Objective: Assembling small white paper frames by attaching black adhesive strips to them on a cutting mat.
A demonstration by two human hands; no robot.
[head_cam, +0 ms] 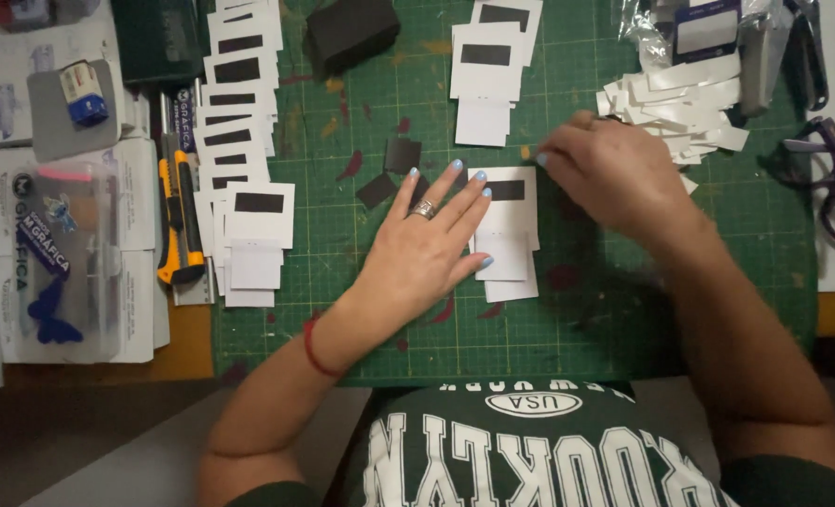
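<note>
White card (509,218) lies pressed flat under left hand (424,252).

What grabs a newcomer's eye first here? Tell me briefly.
The two hands at centre: the left hand lies flat on a white card with a black strip, the right hand at its top edge. Left of them, a long overlapping row of cards runs up the green cutting mat.
</note>
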